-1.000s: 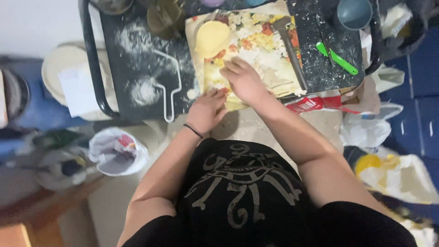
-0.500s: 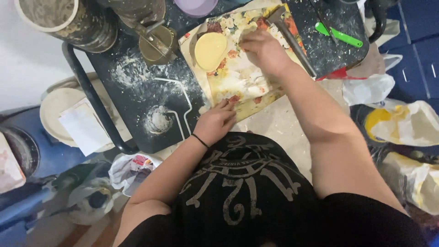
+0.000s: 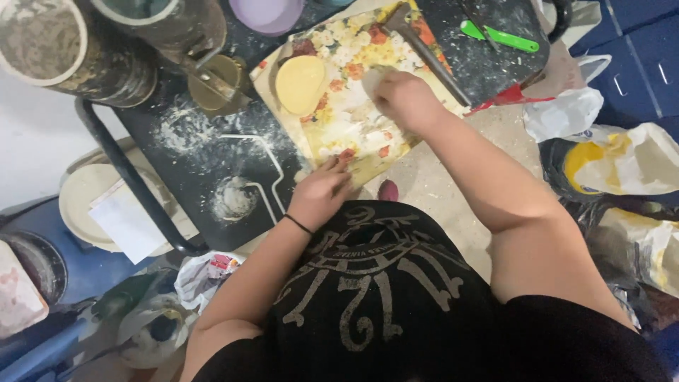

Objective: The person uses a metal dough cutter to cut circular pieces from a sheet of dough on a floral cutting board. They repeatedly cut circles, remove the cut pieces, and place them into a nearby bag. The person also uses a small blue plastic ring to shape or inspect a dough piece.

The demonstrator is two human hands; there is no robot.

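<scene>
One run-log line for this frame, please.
left hand: pressing near edge of floral board | right hand: on pale dough piece | yellow dough disc: apart, on board

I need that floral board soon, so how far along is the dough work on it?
One yellow dough disc already lies flat on the floral board. In hand: the right hand presses a pale piece at the board's middle, while the left hand steadies its near edge. Flour dusts the black table; I can't see any other dough waiting.
</scene>
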